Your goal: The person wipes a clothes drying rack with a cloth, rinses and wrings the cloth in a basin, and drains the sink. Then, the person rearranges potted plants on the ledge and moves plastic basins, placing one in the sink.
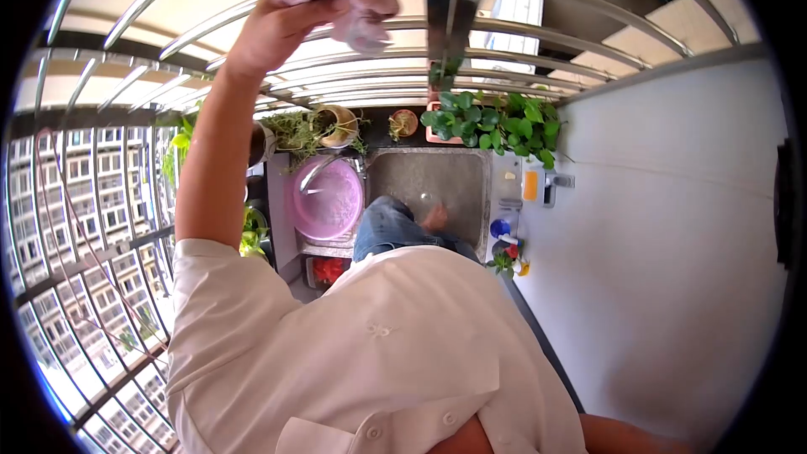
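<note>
My left hand (290,13) is raised high at the upper left, its fingers closed round a crumpled pale pink cloth (357,0). The cloth hangs in front of the metal bars (395,23) overhead; whether it touches them I cannot tell. Of my right side only part of the arm (626,435) shows at the lower right edge, and the hand is out of view. Below me a bare foot (435,219) and a jeans leg (385,225) are at the grey stone sink (403,170).
Beside the sink stands a pink basin (340,212) under a tap (315,172). Potted plants (504,124) line the ledge behind it. An orange sponge (530,186) and small items sit right of the sink. A dark post (454,8) crosses the bars; a white wall (664,227) stands right.
</note>
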Demonstrator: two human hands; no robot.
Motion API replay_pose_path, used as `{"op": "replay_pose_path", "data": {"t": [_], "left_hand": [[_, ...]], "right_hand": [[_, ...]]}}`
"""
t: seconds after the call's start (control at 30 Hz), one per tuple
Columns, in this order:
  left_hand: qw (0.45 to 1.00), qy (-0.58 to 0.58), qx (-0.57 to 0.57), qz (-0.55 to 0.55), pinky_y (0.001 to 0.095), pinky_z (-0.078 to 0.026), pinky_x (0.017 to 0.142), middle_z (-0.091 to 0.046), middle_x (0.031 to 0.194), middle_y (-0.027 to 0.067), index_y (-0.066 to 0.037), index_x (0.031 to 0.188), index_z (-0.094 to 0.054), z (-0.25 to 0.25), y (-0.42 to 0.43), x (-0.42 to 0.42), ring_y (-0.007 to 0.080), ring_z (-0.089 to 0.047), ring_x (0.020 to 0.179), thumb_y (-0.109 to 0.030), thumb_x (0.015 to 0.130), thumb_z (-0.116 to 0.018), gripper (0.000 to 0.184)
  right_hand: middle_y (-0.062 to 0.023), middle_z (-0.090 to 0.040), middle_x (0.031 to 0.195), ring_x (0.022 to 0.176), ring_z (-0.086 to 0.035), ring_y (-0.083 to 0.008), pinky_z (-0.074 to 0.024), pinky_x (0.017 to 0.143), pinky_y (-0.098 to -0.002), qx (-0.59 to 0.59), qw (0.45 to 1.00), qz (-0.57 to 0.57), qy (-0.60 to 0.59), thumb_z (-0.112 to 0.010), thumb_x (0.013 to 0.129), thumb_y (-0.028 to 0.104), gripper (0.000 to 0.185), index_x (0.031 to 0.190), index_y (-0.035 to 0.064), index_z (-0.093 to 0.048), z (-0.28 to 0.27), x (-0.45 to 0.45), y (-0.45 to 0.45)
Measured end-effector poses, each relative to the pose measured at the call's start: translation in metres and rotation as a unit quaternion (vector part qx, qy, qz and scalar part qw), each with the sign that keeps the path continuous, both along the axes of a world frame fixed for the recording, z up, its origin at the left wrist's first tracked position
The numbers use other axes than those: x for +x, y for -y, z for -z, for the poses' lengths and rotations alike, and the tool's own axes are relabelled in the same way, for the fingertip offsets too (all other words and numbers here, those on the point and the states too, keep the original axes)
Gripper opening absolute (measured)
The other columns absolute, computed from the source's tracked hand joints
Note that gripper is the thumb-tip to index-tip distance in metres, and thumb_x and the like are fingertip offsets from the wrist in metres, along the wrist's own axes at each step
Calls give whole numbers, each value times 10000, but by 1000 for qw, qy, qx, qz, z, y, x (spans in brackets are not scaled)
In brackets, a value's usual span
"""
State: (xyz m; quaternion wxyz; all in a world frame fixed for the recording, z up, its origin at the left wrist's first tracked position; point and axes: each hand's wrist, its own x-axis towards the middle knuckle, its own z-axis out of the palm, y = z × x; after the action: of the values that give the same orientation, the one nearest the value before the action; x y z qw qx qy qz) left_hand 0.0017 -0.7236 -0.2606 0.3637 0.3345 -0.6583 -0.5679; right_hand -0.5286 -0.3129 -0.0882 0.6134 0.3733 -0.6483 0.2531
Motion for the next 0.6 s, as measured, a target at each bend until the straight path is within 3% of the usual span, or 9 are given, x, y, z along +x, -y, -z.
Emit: {"op": "replay_pose_path", "data": {"t": [0.07, 0.13, 0.23, 0.33, 0.4, 0.47, 0.5, 0.57, 0.6], "left_hand": [[999, -16, -44, 24, 317, -493, 960, -640, 1189, 87, -8, 1289, -562, -3, -1, -11, 174, -608, 1120, -44, 935, -574, 356], [999, -24, 28, 9, 399, -565, 894, -660, 1106, 147, 0, 1283, -545, -20, -14, 4, 286, -681, 972, -148, 934, -633, 389], [993, -117, -15, -7, 295, -544, 849, -700, 1072, 37, -25, 1228, -636, 8, -42, 0, 131, -660, 976, -48, 862, -710, 374], [991, -86, 68, -77, 278, -554, 801, -710, 1050, 15, -23, 1225, -644, 31, -120, 40, 89, -656, 931, -6, 812, -763, 430], [984, -68, 131, -96, 264, -543, 807, -700, 1081, 16, -27, 1263, -619, 64, -177, 80, 84, -638, 945, -27, 814, -777, 476], [932, -182, 265, -166, 245, -536, 779, -689, 1092, 20, -46, 1261, -612, 122, -235, 107, 79, -625, 931, -79, 832, -782, 462], [922, -172, 296, -179, 245, -536, 771, -686, 1081, 22, -59, 1262, -603, 145, -252, 108, 83, -626, 917, -117, 855, -768, 443], [864, -188, 373, -282, 251, -538, 760, -672, 1043, 16, -78, 1238, -598, 189, -292, 120, 89, -625, 890, -174, 890, -741, 389], [814, -204, 416, -350, 258, -540, 757, -663, 1015, 8, -83, 1214, -602, 212, -312, 116, 91, -623, 877, -193, 903, -728, 353]], "right_hand": [[-257, -571, 1203, 1079, -553, -354, -460, 968, -414, 20, 985, -173, 15, -430, 1036, 192, 323, 1180, -73, -547, 44, -2, 43], [-232, -609, 1137, 981, -599, -313, -502, 911, -398, 66, 935, -338, 80, -474, 1012, 161, 276, 1138, -61, -580, 98, 31, 98], [-208, -613, 1107, 897, -601, -261, -517, 863, -384, 214, 754, -507, 358, -536, 963, 91, 258, 1154, -79, -575, 179, 168, 161], [-201, -639, 1106, 879, -640, -275, -529, 766, -359, 383, 555, -631, 384, -621, 860, -43, 271, 1131, -55, -617, 233, 268, 192], [-141, -691, 983, 832, -661, -250, -530, 772, -327, 517, 424, -650, 363, -697, 796, -36, 306, 1099, -32, -655, 269, 321, 213], [-140, -693, 1003, 836, -676, -220, -531, 768, -316, 621, 236, -595, 453, -718, 796, 0, 362, 1152, -21, -655, 306, 373, 223], [-145, -693, 1043, 856, -681, -212, -537, 774, -305, 612, 220, -603, 461, -722, 827, 39, 383, 1197, -16, -640, 314, 377, 219], [-187, -661, 1166, 996, -664, -208, -548, 798, -318, 689, 7, -513, 512, -751, 855, 105, 607, 1392, -2, -490, 365, 416, 220], [-176, -633, 1215, 1020, -652, -204, -553, 795, -309, 710, -34, -493, 502, -751, 856, 98, 703, 1459, 12, -399, 395, 432, 212]]}}
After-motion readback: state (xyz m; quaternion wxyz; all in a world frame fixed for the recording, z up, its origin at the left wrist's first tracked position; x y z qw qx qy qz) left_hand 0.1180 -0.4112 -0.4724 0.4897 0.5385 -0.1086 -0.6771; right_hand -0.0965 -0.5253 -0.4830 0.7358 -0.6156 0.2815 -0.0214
